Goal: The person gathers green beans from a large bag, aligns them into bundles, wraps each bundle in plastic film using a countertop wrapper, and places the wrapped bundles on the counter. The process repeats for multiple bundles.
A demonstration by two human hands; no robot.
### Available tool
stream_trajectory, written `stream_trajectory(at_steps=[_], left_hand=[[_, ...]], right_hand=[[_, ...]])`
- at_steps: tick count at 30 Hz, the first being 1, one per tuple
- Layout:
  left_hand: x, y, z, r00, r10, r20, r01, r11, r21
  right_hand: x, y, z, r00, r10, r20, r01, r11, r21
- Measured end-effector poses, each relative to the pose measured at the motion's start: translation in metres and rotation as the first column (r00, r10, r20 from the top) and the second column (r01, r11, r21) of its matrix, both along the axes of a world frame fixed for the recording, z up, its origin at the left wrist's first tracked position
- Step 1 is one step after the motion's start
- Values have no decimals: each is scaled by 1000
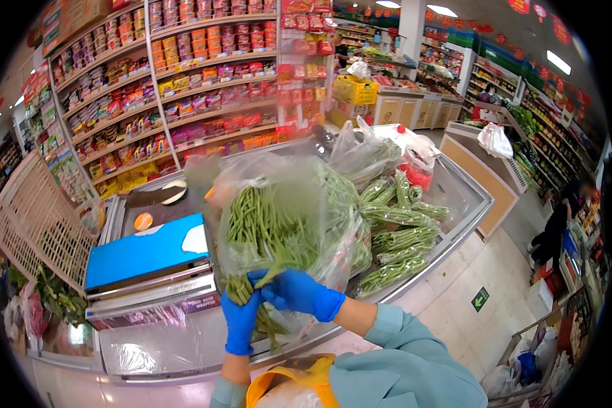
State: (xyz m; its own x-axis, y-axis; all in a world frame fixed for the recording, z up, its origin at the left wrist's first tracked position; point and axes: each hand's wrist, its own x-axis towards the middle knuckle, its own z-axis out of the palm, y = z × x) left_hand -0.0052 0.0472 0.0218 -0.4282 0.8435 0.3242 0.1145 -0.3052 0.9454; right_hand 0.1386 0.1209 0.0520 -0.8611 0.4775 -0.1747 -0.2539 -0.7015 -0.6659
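My left hand (241, 316), in a blue glove, is closed around a bunch of green beans (238, 289) near the counter's front edge. Close on its right, my right hand (298, 293), also gloved in blue, has a few long beans pinched in its fingers. Just beyond both hands lies a large clear plastic bag (336, 245), its mouth open on a heap of loose green beans (265, 222). Wrapped bundles of green beans (405, 239) are piled to the right of the bag. More bean ends hang below my hands.
To the left stand a film wrapping machine (153, 301) with a blue board (145, 252) on it, a cleaver (150, 197), a tape roll (143, 221) and a plastic crate (41, 219). Filled plastic bags (362, 148) sit at the counter's back right. Snack shelves rise behind; a person (558, 219) is far right.
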Motion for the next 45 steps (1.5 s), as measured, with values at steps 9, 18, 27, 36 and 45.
stream_trajectory(at_steps=[9, 18, 27, 36, 45], left_hand=[[6, -10, 3, 900, -218, 378, 238, 971, -6], [3, -14, -11, 798, -176, 576, 140, 984, 108], [9, -22, -22, 653, -219, 725, 32, 964, 262], [4, -25, -23, 711, -95, 697, -102, 966, 236], [8, -30, -23, 680, -125, 723, -33, 979, 200]], right_hand=[[-16, -35, 14, 857, -511, -63, 465, 716, 520], [-8, -57, 16, 870, -485, 92, 100, 356, 929], [-20, -53, 5, 843, -532, 77, 130, 341, 931], [-28, -63, 10, 825, -554, -113, 137, 2, 991], [-28, -74, 21, 849, -525, -56, 182, 191, 965]])
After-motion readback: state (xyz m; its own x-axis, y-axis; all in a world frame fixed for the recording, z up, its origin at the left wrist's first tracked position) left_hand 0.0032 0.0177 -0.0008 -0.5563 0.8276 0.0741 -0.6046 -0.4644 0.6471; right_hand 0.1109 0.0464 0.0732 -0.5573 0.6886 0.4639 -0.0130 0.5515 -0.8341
